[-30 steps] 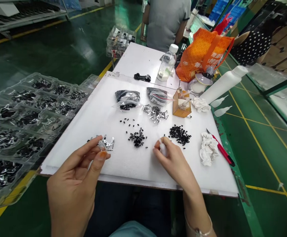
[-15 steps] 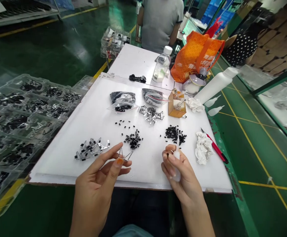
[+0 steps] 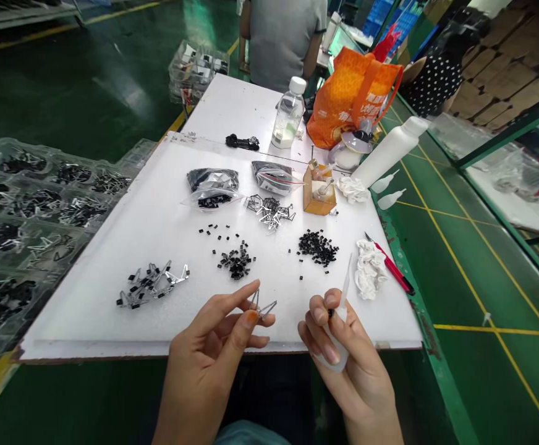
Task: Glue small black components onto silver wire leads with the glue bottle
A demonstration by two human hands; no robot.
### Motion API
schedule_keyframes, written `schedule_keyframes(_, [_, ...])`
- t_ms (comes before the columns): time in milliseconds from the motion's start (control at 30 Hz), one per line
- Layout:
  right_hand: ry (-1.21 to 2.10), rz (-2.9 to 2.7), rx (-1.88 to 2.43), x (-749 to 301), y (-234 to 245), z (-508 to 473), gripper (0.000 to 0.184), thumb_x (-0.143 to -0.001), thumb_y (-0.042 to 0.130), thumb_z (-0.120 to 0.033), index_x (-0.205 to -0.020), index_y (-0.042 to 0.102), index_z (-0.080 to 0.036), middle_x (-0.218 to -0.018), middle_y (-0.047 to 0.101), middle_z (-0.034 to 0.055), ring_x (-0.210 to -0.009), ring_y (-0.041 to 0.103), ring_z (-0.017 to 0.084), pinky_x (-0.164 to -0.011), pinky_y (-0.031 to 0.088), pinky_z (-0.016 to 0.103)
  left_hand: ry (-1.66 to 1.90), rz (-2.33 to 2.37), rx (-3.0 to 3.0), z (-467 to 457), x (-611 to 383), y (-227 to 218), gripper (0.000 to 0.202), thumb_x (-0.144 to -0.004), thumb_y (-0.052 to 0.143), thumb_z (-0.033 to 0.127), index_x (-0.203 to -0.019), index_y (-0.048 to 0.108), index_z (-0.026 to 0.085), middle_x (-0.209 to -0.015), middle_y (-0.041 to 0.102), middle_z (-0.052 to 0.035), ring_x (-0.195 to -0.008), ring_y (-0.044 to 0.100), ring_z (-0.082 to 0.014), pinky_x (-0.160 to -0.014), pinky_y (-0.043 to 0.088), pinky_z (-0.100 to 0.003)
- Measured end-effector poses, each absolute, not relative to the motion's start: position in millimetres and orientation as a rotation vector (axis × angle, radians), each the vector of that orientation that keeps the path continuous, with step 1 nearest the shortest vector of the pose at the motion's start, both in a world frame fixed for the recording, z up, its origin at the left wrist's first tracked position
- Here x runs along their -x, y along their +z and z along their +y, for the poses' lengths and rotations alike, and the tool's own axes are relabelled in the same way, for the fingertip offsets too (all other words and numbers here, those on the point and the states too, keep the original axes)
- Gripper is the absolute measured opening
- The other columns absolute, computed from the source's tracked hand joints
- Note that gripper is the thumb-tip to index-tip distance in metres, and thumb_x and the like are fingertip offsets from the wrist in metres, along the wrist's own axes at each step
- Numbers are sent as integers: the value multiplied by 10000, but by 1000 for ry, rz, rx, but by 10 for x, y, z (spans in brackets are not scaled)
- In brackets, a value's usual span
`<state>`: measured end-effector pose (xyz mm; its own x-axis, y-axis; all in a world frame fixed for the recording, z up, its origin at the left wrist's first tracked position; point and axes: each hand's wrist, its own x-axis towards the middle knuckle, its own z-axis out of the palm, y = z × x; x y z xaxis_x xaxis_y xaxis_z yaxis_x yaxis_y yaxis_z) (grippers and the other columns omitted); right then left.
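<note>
My left hand (image 3: 207, 364) is closed, thumb and forefinger pinching one bent metal clip (image 3: 263, 307) just above the near edge of the board. My right hand (image 3: 346, 364) is closed around a white dropper bottle (image 3: 337, 340), its thin nozzle pointing up, with a tiny black piece (image 3: 330, 313) at my fingertips, too small to make out well.

On the white foam board (image 3: 79, 324) lie two zip bags (image 3: 212, 187) (image 3: 274, 178), both holding black and metal parts. There are also two heaps of small black components (image 3: 237, 262) (image 3: 318, 247), with loose ones scattered nearby, one tangle of metal clips (image 3: 269, 212), and one cluster of clips fitted with black components (image 3: 151, 285). One small cardboard box (image 3: 318, 196) holds small items I can't identify.

To my right are two crumpled white cloths (image 3: 353, 190) (image 3: 369, 269), one red craft knife (image 3: 390, 266), one large white squeeze bottle (image 3: 392, 148), and two white nozzles (image 3: 384, 183) (image 3: 390, 199). Farther on stand a water bottle (image 3: 288, 114) and an orange bag (image 3: 353, 99). To my left, clear plastic trays (image 3: 42, 210) hold black and metal parts in their compartments.
</note>
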<state>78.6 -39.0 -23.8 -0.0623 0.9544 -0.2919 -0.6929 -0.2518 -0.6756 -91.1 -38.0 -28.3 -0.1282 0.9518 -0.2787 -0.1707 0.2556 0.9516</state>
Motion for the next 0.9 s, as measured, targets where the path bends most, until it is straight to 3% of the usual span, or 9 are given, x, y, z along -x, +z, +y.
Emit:
schedule_keyframes(400, [1542, -344, 974, -755, -239, -415, 86, -836, 816, -284, -871, 744, -252, -746, 644, -29, -447, 244, 19, -566, 440, 202, 1181, 1312, -821, -364, 872, -200, 160, -834, 832, 390, -981, 846, 328, -740, 817, 10, -588, 764, -143, -594, 642, -179])
schedule_keyframes(667, [1469, -370, 1051, -745, -235, -414, 143, -835, 833, -275, -886, 701, -250, -786, 677, -18, -479, 374, 26, -565, 424, 191, 1158, 1324, -681, -381, 758, -9, 56, -831, 808, 345, -862, 821, 299, -643, 806, 34, -655, 804, -181, -659, 659, -219])
schedule_keyframes(800, [1387, -430, 1089, -743, -236, -418, 158, -837, 827, -293, -856, 675, -255, -869, 689, -7, -508, 412, 46, -559, 407, 227, 1142, 1344, -635, -377, 752, -5, 62, -813, 821, 350, -842, 818, 295, -767, 845, 28, -672, 816, -186, -674, 671, -235])
schedule_keyframes(900, [1302, -458, 1153, -732, -254, -441, 197, -797, 868, -316, -863, 689, -270, -848, 701, -22, -510, 439, 44, -580, 420, 230, 1120, 1320, -649, -368, 763, -22, 123, -777, 848, 385, -830, 811, 281, -751, 843, 11, -675, 824, -226, -662, 687, -280])
